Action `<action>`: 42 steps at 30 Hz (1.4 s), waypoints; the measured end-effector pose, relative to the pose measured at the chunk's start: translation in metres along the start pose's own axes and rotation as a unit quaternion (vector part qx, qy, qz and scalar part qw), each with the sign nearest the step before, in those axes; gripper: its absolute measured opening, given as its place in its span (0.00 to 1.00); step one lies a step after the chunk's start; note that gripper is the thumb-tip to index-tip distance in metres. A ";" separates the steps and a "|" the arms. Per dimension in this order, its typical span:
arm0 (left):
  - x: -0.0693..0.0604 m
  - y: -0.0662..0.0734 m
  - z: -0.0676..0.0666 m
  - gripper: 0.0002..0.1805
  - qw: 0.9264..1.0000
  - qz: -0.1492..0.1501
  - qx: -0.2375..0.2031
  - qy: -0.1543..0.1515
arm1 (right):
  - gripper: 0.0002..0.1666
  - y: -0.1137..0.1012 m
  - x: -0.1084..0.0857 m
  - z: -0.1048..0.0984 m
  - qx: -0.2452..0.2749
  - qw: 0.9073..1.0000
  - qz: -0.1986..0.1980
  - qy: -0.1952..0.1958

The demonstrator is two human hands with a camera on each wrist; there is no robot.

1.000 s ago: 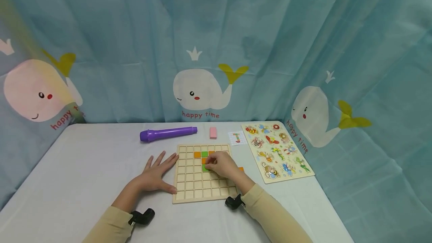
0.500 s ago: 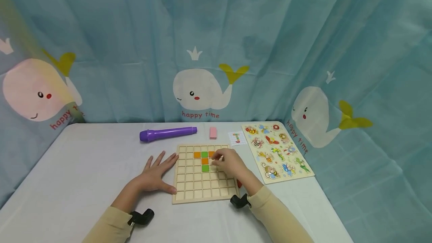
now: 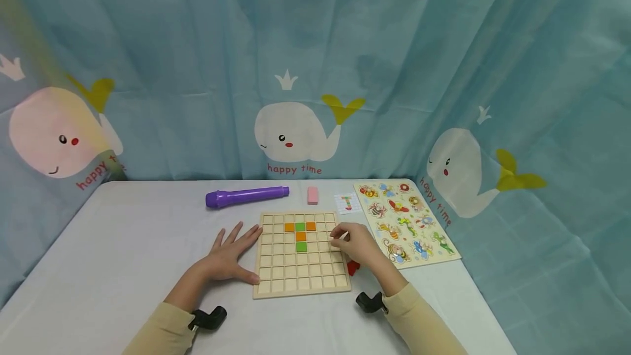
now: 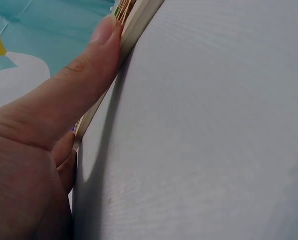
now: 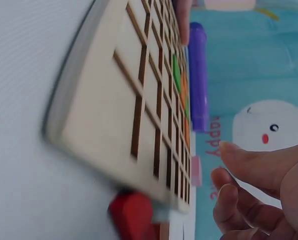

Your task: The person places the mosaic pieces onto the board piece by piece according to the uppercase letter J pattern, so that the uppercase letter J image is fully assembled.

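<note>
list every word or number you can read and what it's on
"happy time": curtain, below the middle whale
"happy t", rest lost in a fold: below the left whale
"happy time": below the right whale
"happy time", partly cut off: curtain, upper right
"happy", sideways, rest partly hidden: curtain, right wrist view
Card: any lettering too small to read

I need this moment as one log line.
left hand touches grid board at left edge | right hand near right edge, nothing visible held | orange and green tiles on board | red piece beside board
</note>
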State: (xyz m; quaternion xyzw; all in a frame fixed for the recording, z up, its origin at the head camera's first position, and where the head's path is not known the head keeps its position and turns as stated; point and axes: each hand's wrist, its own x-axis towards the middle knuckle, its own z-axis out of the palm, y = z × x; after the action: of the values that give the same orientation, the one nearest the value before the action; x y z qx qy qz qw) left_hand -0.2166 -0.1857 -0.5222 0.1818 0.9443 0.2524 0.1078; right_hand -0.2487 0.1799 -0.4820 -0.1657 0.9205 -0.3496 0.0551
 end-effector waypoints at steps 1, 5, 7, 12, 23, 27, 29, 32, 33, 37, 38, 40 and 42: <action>0.000 0.000 0.000 0.72 1.000 0.001 -0.002 0.001 | 0.06 0.002 -0.002 -0.001 0.004 1.000 0.004 0.001; -0.001 -0.001 0.000 0.72 1.000 0.004 -0.007 0.003 | 0.06 0.009 -0.007 -0.007 0.017 1.000 0.025 0.004; -0.001 -0.001 0.000 0.72 1.000 0.005 -0.008 0.003 | 0.06 0.013 -0.011 -0.009 0.017 0.999 0.036 0.005; 0.000 -0.004 0.003 0.72 1.000 0.010 -0.002 0.007 | 0.06 0.022 -0.018 -0.012 0.002 0.998 0.064 0.005; -0.001 -0.003 0.001 0.73 1.000 0.011 -0.002 0.009 | 0.09 0.036 -0.018 -0.011 -0.037 0.995 0.094 0.011; -0.001 -0.003 0.001 0.73 1.000 0.008 -0.002 0.006 | 0.12 0.036 -0.014 -0.012 -0.012 0.994 0.109 0.019; 0.000 -0.002 0.000 0.73 1.000 0.009 -0.003 0.006 | 0.13 0.034 -0.012 -0.013 -0.004 0.994 0.102 0.030; 0.000 -0.003 0.001 0.73 1.000 0.007 -0.001 0.006 | 0.14 0.029 -0.009 -0.012 0.009 0.995 0.089 0.046; 0.000 -0.004 0.001 0.73 1.000 0.007 0.000 0.005 | 0.14 0.027 -0.008 -0.011 0.018 0.995 0.084 0.049; 0.001 -0.005 0.002 0.73 1.000 0.004 0.001 0.005 | 0.16 0.016 -0.003 -0.006 0.058 0.995 0.068 0.046; 0.001 -0.005 0.002 0.73 1.000 0.005 0.001 0.005 | 0.16 0.014 -0.001 -0.004 0.063 0.995 0.062 0.044; 0.001 -0.004 0.002 0.73 1.000 0.006 -0.001 0.006 | 0.14 0.008 0.001 0.000 0.069 0.996 0.044 0.041; 0.001 -0.004 0.002 0.73 1.000 0.008 -0.002 0.006 | 0.11 0.002 0.003 0.003 0.076 0.996 0.023 0.037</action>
State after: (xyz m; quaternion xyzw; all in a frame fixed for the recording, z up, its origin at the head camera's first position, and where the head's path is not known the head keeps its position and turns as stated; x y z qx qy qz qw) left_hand -0.2176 -0.1876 -0.5263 0.1872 0.9429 0.2564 0.1010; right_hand -0.2516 0.1785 -0.4853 -0.1266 0.8961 -0.4235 0.0414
